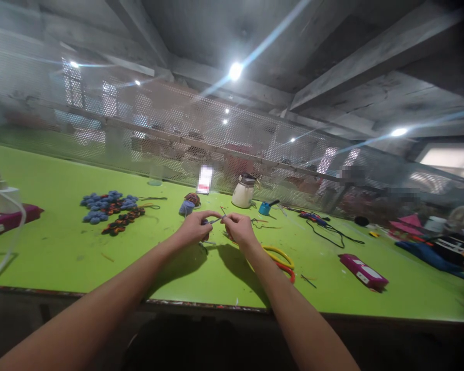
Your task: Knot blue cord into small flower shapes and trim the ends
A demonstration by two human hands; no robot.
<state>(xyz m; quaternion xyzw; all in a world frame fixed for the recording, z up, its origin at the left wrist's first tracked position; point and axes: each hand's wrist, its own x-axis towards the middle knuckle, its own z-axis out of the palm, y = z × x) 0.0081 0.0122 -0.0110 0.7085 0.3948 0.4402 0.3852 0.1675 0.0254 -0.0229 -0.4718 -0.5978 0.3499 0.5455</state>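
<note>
Blue yarn [215, 221] in the fingertip grip of both hands [195, 227] [238, 228], above the bright green table [69, 270].

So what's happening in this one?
A person works with both bare hands over a green table. The left hand holds blue yarn, and the right hand pinches what looks like a thin stick-like tool beside it; finer detail is too small to tell. A blue yarn ball sits just beyond the left hand. Blue flower-like pieces and dark-and-orange ones lie to the left.
</note>
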